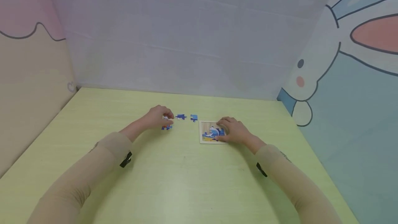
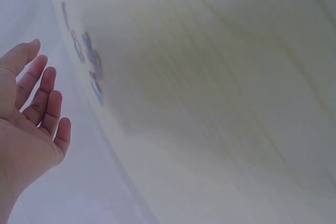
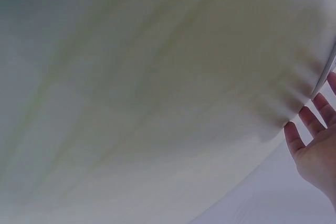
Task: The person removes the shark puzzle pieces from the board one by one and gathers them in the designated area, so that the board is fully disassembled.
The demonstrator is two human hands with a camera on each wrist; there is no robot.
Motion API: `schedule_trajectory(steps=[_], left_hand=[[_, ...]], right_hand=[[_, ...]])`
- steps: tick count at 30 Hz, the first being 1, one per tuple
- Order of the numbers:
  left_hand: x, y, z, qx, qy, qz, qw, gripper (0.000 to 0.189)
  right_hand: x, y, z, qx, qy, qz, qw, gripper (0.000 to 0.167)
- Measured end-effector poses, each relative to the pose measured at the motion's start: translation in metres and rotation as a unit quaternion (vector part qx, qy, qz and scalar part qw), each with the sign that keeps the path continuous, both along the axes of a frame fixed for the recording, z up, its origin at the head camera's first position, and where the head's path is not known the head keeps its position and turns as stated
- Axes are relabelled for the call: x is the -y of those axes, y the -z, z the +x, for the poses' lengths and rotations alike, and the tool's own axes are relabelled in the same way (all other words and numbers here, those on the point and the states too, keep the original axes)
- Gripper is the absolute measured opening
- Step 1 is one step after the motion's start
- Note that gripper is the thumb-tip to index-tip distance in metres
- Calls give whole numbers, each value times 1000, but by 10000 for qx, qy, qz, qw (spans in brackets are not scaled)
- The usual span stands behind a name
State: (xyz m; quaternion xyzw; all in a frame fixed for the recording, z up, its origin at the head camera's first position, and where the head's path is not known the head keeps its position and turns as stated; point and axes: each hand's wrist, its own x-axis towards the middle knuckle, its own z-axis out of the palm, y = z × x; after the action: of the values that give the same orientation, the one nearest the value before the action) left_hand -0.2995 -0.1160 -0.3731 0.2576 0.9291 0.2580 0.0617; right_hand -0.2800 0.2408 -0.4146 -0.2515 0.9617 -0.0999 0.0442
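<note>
My left hand [image 1: 158,116] hovers over loose jigsaw pieces [image 1: 167,127] at the left of the group, partly covering them. In the left wrist view its fingers are loosely bent, and nothing shows in the left hand [image 2: 34,108]. My right hand [image 1: 235,130] rests over the right side of a light-framed puzzle board [image 1: 201,137], hiding that edge. Part of a dolphin picture [image 1: 214,132] lies inside the board, with bare wood above it. The right wrist view shows the right hand [image 3: 317,148] with fingers spread and fairly straight, tips at the board's edge.
Two more blue jigsaw pieces lie between the left hand and the board: one dark blue piece [image 1: 180,117] and one lighter piece [image 1: 194,117]. The pale yellow-green table [image 1: 186,182] meets a plain cloth backdrop [image 1: 174,44]. Printed panels [image 1: 357,120] stand at both sides.
</note>
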Motion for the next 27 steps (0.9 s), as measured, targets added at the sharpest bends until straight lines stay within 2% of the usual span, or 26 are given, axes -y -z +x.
schedule_trajectory(steps=[5,13,21,27], left_hand=[[-21,-10,6,-335,115,-109,9993,18],[-57,-20,16,-281,227,132,9993,23],[-93,-11,10,-197,265,31,9994,25],[-112,-1,8,-207,365,-161,9990,30]], right_hand=[[0,0,0,32,-4,2,10000,68],[-1,-6,-2,274,41,-32,9996,68],[-5,-6,-7,550,53,-137,9984,68],[-8,-1,-9,524,2,-228,9984,67]])
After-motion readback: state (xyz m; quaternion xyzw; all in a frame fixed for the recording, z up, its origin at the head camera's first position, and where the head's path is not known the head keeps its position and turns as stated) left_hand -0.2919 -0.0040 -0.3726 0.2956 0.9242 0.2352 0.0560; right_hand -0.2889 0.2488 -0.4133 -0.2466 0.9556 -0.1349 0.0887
